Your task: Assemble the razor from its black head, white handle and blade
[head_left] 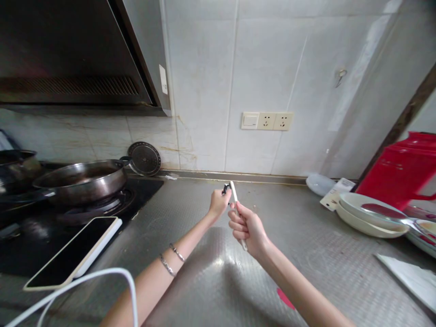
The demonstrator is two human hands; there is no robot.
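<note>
My left hand is closed round a small black object, mostly hidden by the fingers. My right hand grips a slim white stick-like tool that resembles a toothbrush; its kind is not clear. The upper end of this tool points away from me and is beside the black object; I cannot tell whether they touch. Its lower end sticks out below my right fist. Both hands are held close together above the grey metal counter.
On the left, a steel pan stands on the black stove, with a phone and white cable nearer me. Stacked plates, a small clear dish and a red container are at right. A range hood overhangs the stove.
</note>
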